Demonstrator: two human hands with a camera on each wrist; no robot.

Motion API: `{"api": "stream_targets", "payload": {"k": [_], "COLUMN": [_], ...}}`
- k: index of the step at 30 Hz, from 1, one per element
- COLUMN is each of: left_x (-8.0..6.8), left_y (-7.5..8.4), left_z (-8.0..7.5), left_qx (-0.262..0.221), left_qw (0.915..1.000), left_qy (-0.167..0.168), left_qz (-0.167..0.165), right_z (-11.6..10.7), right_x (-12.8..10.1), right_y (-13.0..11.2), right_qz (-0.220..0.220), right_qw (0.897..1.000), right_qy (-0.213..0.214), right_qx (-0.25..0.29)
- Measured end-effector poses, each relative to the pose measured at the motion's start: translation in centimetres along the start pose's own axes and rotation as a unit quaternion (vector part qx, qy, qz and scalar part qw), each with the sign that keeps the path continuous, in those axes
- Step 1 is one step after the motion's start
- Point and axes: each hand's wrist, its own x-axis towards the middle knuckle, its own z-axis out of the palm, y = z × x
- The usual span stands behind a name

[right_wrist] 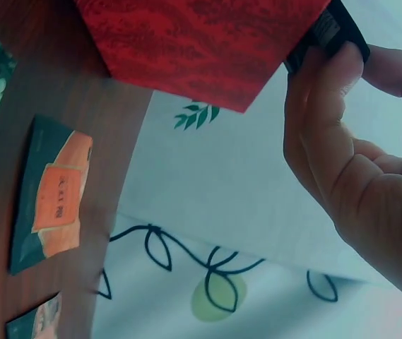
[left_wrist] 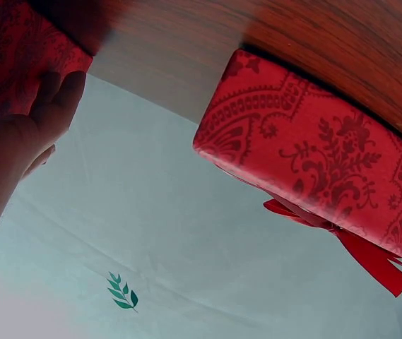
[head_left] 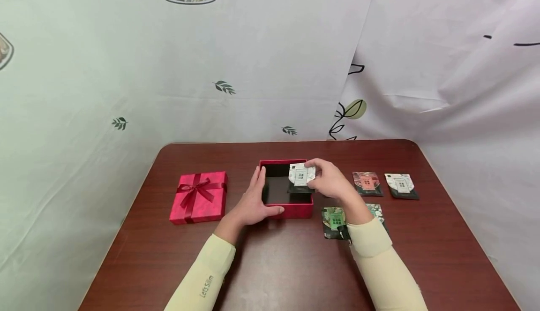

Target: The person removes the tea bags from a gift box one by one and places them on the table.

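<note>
The left hand (head_left: 252, 204) lies flat-fingered against the open red box (head_left: 287, 189) at mid-table, bracing it, while the right hand (head_left: 331, 179) pinches one white sachet (head_left: 301, 175) over its right rim. Four more sachets lie to the right (one half hidden by the sleeve), and one ribboned lid (head_left: 198, 196) sits left.

Red patterned box (head_left: 295, 210), black inside, red bowed lid (head_left: 198, 196), seemingly white-green packet (head_left: 301, 175)

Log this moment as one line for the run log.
left hand: steadies open red box | right hand: pinches white packet over box | lid: on table, left | other packets: right of box
</note>
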Motion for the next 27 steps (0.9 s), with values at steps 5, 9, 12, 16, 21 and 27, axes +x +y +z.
{"api": "stream_targets", "payload": {"k": [5,9,12,16,21,27], "left_x": [0.1,0.0,-0.1,-0.1,-0.2,-0.2], "left_y": [-0.1,-0.1,-0.1,0.1,0.1,0.0], "left_z": [0.0,0.0,0.0,0.0,-0.1,0.0], "left_qx": [0.006,0.010,0.009,0.011,0.013,0.013], "left_qw": [1.0000,0.9999,0.9999,0.9999,0.9999,0.9999], "left_qy": [0.002,0.000,-0.002,-0.005,-0.007,-0.005], "left_qz": [0.002,0.003,0.004,0.005,0.004,0.005], "right_z": [-0.7,-1.2,-1.7,-2.3,-3.2,-4.2], "right_x": [-0.7,-1.0,-1.3,-1.8,-2.5,-3.1], "right_y": [0.7,1.5,2.2,2.8,3.4,4.2], "right_qz": [0.012,0.016,0.019,0.022,0.022,0.013], "right_qw": [0.998,0.998,0.997,0.996,0.995,0.995], "right_qy": [-0.003,0.005,0.011,0.015,0.020,0.032], "right_qx": [0.054,0.068,0.073,0.083,0.091,0.095]}}
